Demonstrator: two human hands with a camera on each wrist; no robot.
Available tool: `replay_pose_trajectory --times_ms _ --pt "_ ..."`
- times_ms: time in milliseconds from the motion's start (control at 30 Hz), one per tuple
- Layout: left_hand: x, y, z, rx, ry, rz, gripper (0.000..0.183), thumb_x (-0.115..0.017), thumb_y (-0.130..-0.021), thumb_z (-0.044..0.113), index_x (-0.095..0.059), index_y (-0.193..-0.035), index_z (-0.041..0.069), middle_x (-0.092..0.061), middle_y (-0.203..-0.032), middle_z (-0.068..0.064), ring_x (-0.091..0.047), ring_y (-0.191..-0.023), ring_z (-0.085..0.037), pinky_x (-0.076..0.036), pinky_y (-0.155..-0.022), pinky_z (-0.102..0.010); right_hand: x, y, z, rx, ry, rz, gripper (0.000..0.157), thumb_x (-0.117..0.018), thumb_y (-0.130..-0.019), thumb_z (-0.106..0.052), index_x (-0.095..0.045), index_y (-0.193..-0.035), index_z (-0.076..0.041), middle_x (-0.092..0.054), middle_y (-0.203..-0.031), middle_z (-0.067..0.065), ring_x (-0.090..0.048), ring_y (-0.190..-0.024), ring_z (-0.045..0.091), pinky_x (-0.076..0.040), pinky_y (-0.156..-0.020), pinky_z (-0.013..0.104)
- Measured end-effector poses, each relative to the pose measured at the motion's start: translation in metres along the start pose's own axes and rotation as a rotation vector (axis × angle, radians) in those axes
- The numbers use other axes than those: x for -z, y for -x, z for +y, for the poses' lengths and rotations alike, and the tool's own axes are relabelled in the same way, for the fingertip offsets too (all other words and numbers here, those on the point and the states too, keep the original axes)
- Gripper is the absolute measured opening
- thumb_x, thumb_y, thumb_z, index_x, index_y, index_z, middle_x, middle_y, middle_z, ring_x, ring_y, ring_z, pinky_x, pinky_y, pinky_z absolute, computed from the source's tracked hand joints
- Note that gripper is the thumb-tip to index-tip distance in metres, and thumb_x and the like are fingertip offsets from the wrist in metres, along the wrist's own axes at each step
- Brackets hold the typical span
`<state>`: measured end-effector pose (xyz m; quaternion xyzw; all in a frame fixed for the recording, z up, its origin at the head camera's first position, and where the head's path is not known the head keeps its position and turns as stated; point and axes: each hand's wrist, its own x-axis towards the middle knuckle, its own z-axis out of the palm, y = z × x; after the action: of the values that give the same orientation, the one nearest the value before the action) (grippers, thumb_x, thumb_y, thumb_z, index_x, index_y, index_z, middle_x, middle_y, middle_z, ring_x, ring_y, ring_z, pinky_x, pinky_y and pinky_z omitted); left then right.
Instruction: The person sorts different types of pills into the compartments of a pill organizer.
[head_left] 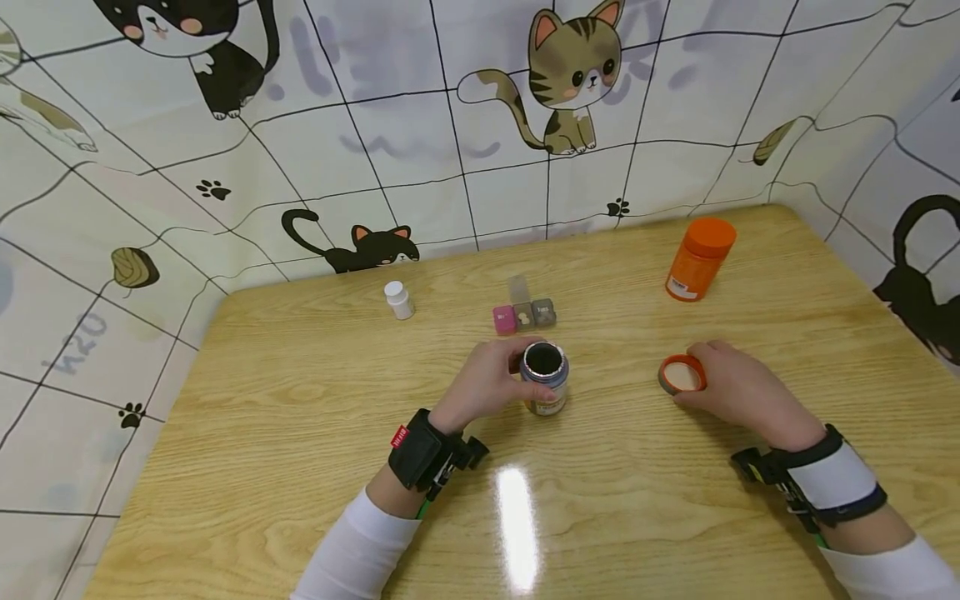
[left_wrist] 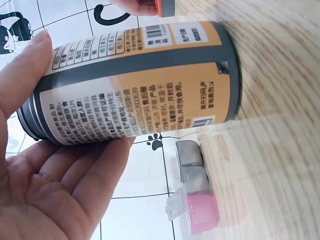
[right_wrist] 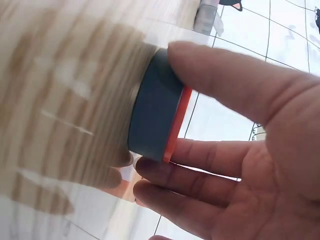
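Note:
My left hand grips an uncapped grey jar by its upper part, thumb on the near side. The jar stands upright on the table, its mouth dark inside. A label with orange and white panels of small print covers the jar in the left wrist view. Farther right, my right hand holds a grey lid by its edge between thumb and fingers. Its orange-rimmed inner side faces up, close over the table. In the right wrist view the thumb lies across the top of the lid.
Just behind the jar sits a small pill box with pink and grey compartments; a middle one has its clear flap raised and pale pieces inside. A small white bottle stands back left, an orange jar back right. A cat-patterned cloth borders the table.

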<state>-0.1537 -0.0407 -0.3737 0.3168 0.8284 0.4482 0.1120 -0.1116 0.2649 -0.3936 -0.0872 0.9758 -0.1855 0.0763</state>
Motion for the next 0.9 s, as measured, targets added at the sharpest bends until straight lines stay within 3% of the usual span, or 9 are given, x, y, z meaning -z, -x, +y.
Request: replay_pose_trajectory --times_ms 267,533,700,900 --pt "0.001 0.000 -0.002 0.003 0.009 0.002 0.050 -0.081 -0.070 0.016 -0.060 -0.115 0.007 -0.063 -0.105 -0.003 -0.055 -0.093 -0.005 -0.045 -0.081 -0.022 0.006 -0.002 -0.009 0.032 -0.041 0.055 0.047 -0.076 -0.070 -0.022 -0.051 -0.097 0.008 -0.057 -0.083 0.016 -0.051 -0.071 0.026 -0.044 -0.062 0.042" --pt "0.001 0.000 -0.003 0.002 0.034 0.012 0.051 -0.081 -0.069 0.016 -0.060 -0.114 0.006 -0.064 -0.103 -0.003 -0.056 -0.092 -0.005 -0.045 -0.080 -0.023 0.024 -0.015 -0.067 0.250 -0.157 0.159 0.047 -0.075 -0.067 -0.011 -0.048 -0.103 0.005 -0.057 -0.090 0.014 -0.052 -0.076 0.024 -0.045 -0.065 0.040" --pt "0.001 0.001 -0.004 -0.018 0.050 0.008 0.048 -0.081 -0.069 0.016 -0.061 -0.112 0.007 -0.064 -0.101 -0.001 -0.056 -0.090 -0.004 -0.046 -0.079 -0.023 0.030 -0.024 -0.100 0.329 -0.064 0.128 0.051 -0.073 -0.068 -0.007 -0.047 -0.110 0.005 -0.054 -0.102 0.019 -0.052 -0.083 0.027 -0.047 -0.070 0.042" --pt "0.002 0.000 -0.004 -0.025 0.035 -0.006 0.045 -0.080 -0.071 0.018 -0.061 -0.111 0.009 -0.063 -0.100 0.001 -0.056 -0.089 -0.004 -0.046 -0.078 -0.022 0.037 -0.029 -0.121 0.373 0.065 0.069 0.055 -0.075 -0.068 -0.002 -0.046 -0.114 0.007 -0.052 -0.109 0.022 -0.053 -0.086 0.030 -0.049 -0.073 0.042"
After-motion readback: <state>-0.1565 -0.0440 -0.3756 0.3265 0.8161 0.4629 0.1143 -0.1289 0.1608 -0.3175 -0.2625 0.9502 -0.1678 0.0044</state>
